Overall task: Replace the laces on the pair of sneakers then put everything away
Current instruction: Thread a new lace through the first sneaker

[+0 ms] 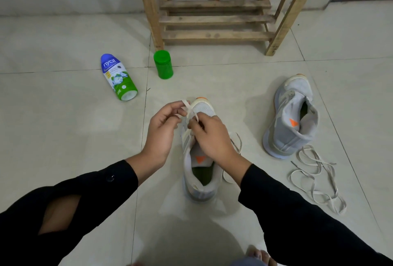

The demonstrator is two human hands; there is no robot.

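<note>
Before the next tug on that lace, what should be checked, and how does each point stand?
1. Left hand pinches the lace: ok.
2. Right hand pinches it over the near sneaker: ok.
3. Near sneaker upright on the floor: ok.
4. Lace through the correct eyelet: cannot tell, the hands hide it.
5. Loose lace clear of the work: ok, it lies beside the far sneaker.

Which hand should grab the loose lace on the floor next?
Probably the right hand: the loose lace lies on its side, by the second sneaker. The left hand would cross the near sneaker. Both pinch the threaded lace.
</note>
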